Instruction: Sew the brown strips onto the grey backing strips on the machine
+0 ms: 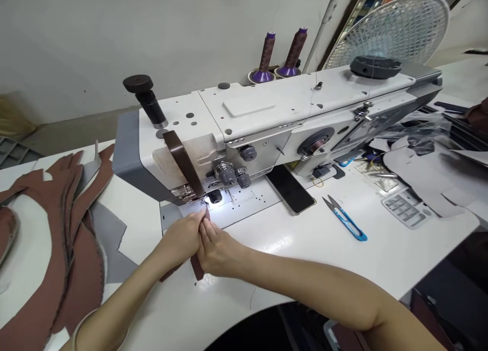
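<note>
Both my hands meet in front of the needle area of a white sewing machine point(251, 107). My left hand point(184, 234) is closed on a reddish-brown strip of material point(197, 267), whose ends hang out below the hands. Pressed up against it, my right hand point(218, 247) pinches the same strip with its fingers together. The strip's far end lies near the lit presser foot, where detail is hard to make out. A dark brown glossy band point(183, 163) runs down the machine's head towards the needle.
Reddish-brown cut pieces point(49, 239) lie piled at left. Right of the needle are a phone point(292, 188), blue thread snips point(345, 219) and a calculator point(406, 209). Two brown thread cones point(295, 49) stand behind the machine, with a white fan point(396, 31) at back right.
</note>
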A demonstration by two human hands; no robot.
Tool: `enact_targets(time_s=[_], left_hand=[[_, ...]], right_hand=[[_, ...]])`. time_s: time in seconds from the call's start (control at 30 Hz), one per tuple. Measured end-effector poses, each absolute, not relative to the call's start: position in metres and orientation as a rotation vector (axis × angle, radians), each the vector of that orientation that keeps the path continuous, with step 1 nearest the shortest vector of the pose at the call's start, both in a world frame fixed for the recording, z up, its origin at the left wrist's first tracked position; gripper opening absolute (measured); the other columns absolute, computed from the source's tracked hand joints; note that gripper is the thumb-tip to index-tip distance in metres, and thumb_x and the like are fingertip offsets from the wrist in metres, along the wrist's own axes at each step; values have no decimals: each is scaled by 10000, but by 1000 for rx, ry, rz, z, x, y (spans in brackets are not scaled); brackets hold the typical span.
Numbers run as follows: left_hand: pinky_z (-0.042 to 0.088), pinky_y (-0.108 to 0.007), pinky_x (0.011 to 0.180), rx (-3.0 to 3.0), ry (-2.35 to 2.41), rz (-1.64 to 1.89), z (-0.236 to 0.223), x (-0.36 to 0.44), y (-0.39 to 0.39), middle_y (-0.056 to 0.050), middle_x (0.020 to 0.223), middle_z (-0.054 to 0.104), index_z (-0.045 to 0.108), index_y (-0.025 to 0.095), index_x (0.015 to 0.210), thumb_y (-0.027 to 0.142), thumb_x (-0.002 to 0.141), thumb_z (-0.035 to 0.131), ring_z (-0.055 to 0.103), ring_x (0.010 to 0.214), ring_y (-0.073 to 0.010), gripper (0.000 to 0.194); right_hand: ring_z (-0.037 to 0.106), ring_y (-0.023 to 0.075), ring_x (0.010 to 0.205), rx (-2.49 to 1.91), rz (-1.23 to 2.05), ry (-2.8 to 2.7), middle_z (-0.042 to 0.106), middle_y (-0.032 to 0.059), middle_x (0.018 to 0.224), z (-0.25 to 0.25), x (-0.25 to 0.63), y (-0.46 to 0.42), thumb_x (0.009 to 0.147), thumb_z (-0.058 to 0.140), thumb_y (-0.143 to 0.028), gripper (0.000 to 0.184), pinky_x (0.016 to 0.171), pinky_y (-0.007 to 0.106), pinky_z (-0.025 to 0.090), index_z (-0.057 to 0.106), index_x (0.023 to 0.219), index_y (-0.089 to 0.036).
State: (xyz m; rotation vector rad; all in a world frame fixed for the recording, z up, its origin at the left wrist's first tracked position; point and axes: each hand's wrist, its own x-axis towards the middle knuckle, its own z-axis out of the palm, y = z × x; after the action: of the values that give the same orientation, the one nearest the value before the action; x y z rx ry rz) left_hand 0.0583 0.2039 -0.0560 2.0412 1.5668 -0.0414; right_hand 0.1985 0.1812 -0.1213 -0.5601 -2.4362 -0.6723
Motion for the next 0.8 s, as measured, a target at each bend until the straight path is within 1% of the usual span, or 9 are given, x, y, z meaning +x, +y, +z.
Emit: enact_targets(time_s=[0.1,0.17,0.3,0.4,0.5,0.63,0.8], left_hand=[[462,-394,923,2055,1569,-10,-62,54,206,-110,1115,674,590,173,1195,190,903,350,626,1030,-246,378],[464,-387,909,2071,1580,-18,-65,53,207,-89,1026,687,623,188,1099,171,880,361,631,995,-238,342],[467,-379,898,2094,1590,-6,-68,53,207,-79,988,681,633,194,1018,175,868,378,625,983,-235,296],[474,-380,875,2086,1582,-5,-66,55,209,-89,997,675,635,192,983,196,889,357,630,953,-235,294],[474,-385,852,2076,1578,-39,-62,57,213,-106,1035,662,628,184,1001,201,906,319,630,937,-239,324],[472,-373,822,2067,1576,-89,-55,59,219,-112,1056,656,617,177,1037,192,910,316,630,910,-235,328],[461,-357,804,2043,1579,-193,-50,62,221,-105,1016,663,610,169,1023,198,943,288,635,888,-233,333]], right_hand=[[702,383,824,-583,-663,-2426,687,305,863,-120,193,173,799,461,-30,253,748,556,554,652,919,84],[704,381,804,-622,-665,-2395,681,316,850,-121,190,165,779,457,-15,271,689,528,562,647,931,103],[699,381,790,-626,-648,-2390,668,342,840,-125,188,161,770,461,-24,265,666,522,555,644,910,104],[688,387,768,-595,-620,-2405,669,334,814,-125,189,168,751,476,-29,226,655,539,539,653,851,71],[681,389,767,-588,-637,-2386,682,304,813,-122,191,176,748,491,-20,197,671,563,524,660,831,38],[679,398,772,-576,-631,-2405,674,322,823,-120,191,183,765,514,-30,181,740,617,502,653,842,56],[678,391,769,-597,-626,-2391,678,316,837,-120,190,186,766,473,-27,227,792,671,475,662,862,52]])
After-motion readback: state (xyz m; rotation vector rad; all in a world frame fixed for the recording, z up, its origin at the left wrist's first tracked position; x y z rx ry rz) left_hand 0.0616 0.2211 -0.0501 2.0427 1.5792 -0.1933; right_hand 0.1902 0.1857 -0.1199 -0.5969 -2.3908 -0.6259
